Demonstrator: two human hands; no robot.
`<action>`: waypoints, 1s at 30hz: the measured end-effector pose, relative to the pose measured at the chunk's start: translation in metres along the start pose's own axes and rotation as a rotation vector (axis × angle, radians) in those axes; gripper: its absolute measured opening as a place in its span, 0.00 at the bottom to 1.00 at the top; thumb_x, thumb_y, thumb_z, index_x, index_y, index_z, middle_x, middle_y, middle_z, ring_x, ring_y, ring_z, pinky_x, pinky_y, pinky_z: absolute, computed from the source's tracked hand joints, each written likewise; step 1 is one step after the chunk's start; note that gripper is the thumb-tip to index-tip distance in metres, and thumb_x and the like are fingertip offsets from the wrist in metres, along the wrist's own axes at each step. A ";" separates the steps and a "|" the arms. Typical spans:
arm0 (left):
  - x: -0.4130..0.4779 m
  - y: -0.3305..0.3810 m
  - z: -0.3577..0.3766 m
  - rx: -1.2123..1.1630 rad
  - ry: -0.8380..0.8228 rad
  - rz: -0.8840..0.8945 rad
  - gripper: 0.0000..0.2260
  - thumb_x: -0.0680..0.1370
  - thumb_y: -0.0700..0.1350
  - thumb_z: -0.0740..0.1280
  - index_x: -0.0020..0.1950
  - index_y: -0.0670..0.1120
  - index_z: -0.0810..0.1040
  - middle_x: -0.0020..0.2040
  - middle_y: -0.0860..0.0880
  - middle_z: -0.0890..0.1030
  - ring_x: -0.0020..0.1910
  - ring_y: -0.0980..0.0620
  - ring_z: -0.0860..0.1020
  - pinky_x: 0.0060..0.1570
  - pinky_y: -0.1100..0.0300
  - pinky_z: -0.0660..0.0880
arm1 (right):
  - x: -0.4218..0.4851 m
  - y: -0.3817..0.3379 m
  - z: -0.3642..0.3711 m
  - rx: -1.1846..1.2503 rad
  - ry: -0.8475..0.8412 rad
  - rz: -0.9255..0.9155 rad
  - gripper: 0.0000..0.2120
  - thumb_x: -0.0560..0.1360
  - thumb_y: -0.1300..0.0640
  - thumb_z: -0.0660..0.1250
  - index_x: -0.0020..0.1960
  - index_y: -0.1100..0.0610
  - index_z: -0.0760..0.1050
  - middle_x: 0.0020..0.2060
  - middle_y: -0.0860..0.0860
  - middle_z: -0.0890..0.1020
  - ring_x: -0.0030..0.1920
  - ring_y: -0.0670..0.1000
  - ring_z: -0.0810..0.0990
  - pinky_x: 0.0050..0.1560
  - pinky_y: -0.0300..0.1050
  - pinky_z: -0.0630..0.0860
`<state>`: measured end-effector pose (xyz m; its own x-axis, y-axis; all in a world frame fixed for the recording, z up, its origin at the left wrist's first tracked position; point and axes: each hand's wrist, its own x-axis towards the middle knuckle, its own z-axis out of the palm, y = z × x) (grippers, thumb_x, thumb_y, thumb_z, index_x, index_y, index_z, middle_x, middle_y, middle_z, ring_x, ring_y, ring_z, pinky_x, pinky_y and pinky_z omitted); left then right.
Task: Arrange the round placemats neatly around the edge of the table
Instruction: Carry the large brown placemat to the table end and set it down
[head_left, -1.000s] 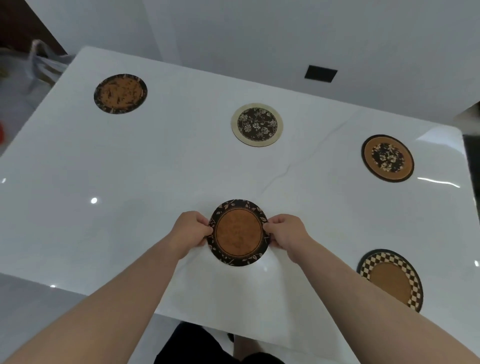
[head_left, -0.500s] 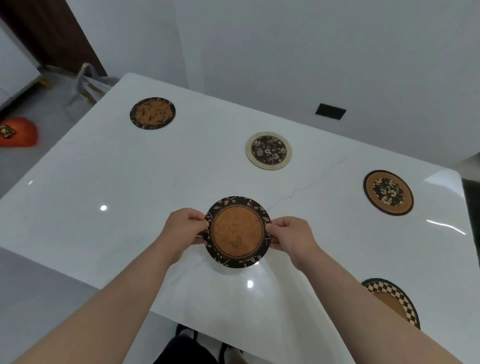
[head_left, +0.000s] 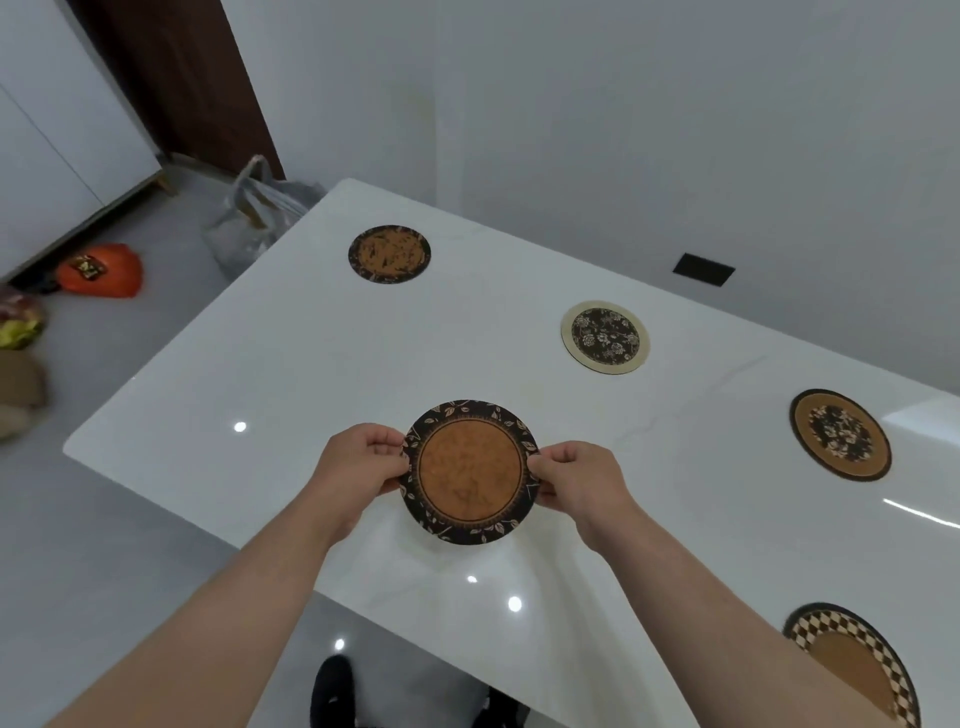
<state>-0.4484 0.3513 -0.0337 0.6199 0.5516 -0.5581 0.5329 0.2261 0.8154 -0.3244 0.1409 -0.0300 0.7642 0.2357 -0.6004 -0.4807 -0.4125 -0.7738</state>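
Cork placemat (head_left: 470, 472) pinched by both hands' fingers (head_left: 387, 441); 4 other placemats (head_left: 605, 336) ring the table (head_left: 291, 374).

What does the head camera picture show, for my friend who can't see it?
Two bare hands, the left hand and right hand, hold a round leaf-bordered placemat by its sides over a glossy white table. Four more round placemats lie spaced along the table's far and right edges. Bags sit on the floor to the left.
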 end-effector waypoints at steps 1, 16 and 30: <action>0.001 0.001 -0.010 -0.011 0.002 0.001 0.10 0.72 0.29 0.68 0.50 0.40 0.78 0.44 0.42 0.80 0.43 0.47 0.79 0.47 0.53 0.80 | -0.002 -0.003 0.010 -0.004 -0.001 -0.001 0.04 0.73 0.64 0.71 0.41 0.64 0.80 0.40 0.61 0.85 0.37 0.53 0.83 0.37 0.42 0.82; 0.028 0.000 -0.188 -0.089 0.013 0.019 0.10 0.73 0.28 0.67 0.47 0.42 0.78 0.43 0.43 0.79 0.43 0.47 0.78 0.46 0.53 0.78 | -0.046 -0.041 0.182 -0.005 0.005 -0.062 0.06 0.74 0.62 0.70 0.43 0.66 0.80 0.38 0.59 0.85 0.37 0.53 0.83 0.42 0.46 0.84; 0.046 0.014 -0.273 -0.132 -0.025 0.048 0.10 0.74 0.28 0.65 0.46 0.42 0.77 0.42 0.43 0.78 0.40 0.48 0.78 0.43 0.56 0.78 | -0.062 -0.066 0.266 0.000 0.017 -0.093 0.04 0.74 0.63 0.69 0.41 0.63 0.79 0.37 0.57 0.83 0.37 0.52 0.81 0.38 0.42 0.81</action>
<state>-0.5697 0.5991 -0.0060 0.6575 0.5447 -0.5206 0.4231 0.3049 0.8533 -0.4545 0.3879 0.0040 0.8124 0.2581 -0.5228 -0.4076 -0.3898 -0.8258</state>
